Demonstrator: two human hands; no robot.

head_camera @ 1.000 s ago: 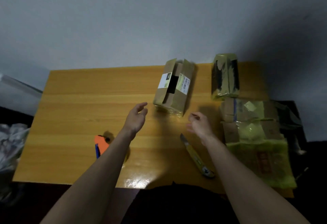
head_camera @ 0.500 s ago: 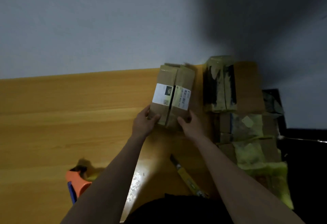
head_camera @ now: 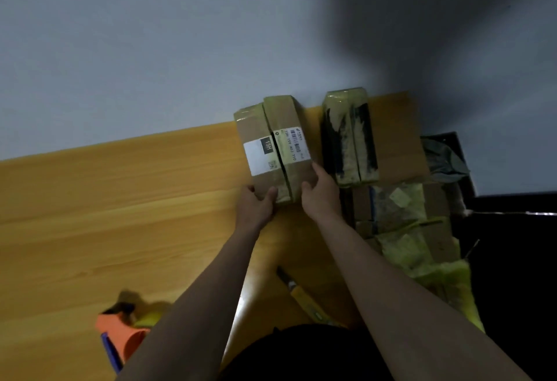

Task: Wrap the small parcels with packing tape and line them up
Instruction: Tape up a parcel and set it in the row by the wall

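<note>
1. Gripping the near end of a cardboard parcel [head_camera: 275, 151] with both hands: left hand [head_camera: 254, 209] curling its thumb onto the top face at the near-left corner, other fingers hidden beneath or behind the edge.
2. Clamping the near-right corner with the right hand [head_camera: 321, 197], thumb lying on top, remaining fingers wrapping along the right side face.
3. Showing a white label on the parcel's left flap with a dark patch reading "15H"; carrying a second label on the right flap with a barcode and a line of characters, roughly "15H 159 A03 210", too small to read with certainty.
4. Lying flat on the wooden table [head_camera: 120, 200], long axis pointing away from the person, far end reaching the wall; brown corrugated card, boxy and oblong, with glossy yellowish tape glinting along the centre seam and at both ends.
5. Sitting just beside it on the right, apart by a narrow gap, a taped parcel [head_camera: 349, 139] of similar shape, shiny with wrap and streaked black.
6. Resting nearer the person on the right, a heap of further parcels [head_camera: 401, 221] in card and yellow-green film.
7. Lying between the forearms, a yellow utility knife [head_camera: 301, 293], slim and angled.
8. Standing at lower left, an orange tape dispenser [head_camera: 120, 335] with a blue handle, well apart from the hands.
</note>
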